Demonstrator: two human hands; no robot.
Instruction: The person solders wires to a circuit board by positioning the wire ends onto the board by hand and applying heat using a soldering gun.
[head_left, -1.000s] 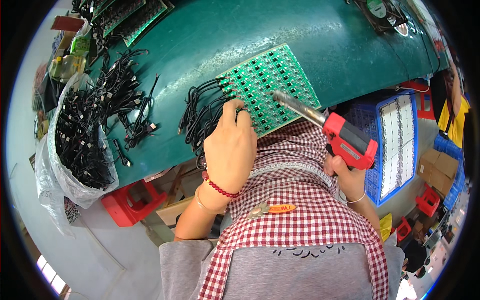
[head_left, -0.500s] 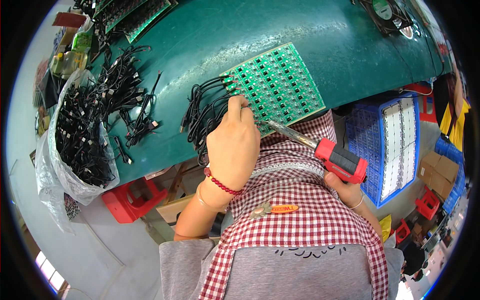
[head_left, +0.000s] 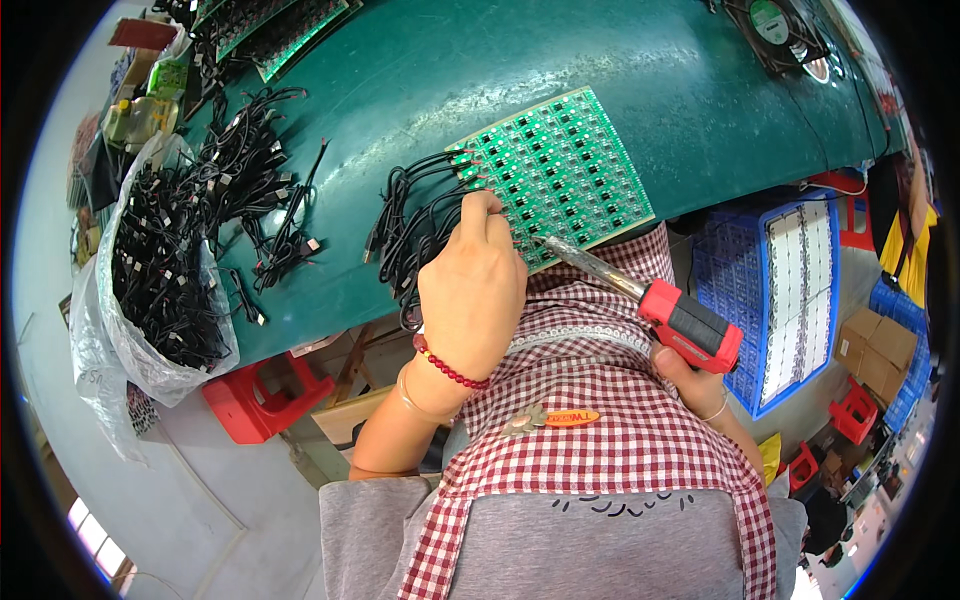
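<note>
While the view runs from the person's left, a clear plastic bag [head_left: 150, 300] slumps open over the edge of the green bench [head_left: 620, 90], full of black cables, with more loose cables [head_left: 250, 200] spilled just beside its mouth; kept there, the stock appears to lie within easy reach of the nearer arm. Below the bench edge stands a red stool [head_left: 255, 405].

Nearer the middle, a bundle of black leads [head_left: 410, 235] fans out from the left edge of the green circuit panel [head_left: 560, 175], which lies flat on the bench near its front edge, close to the body. The left hand [head_left: 470, 290] is pinched shut, fingertips closed on a lead end pressed to the panel's lower left edge (the wire itself is mostly hidden under the fingers), probably to keep it steady at the joint. A red bead bracelet [head_left: 450, 365] circles that wrist.

To the right, the right hand [head_left: 690, 380] is wrapped around the red handle of the soldering iron [head_left: 690, 325]; its metal barrel slants up and left so the tip meets the panel just beside the left fingertips. Further right, a blue crate [head_left: 740, 290] holds white strip panels beside the seat. A black fan [head_left: 780, 30] sits at the bench's far right corner.
</note>
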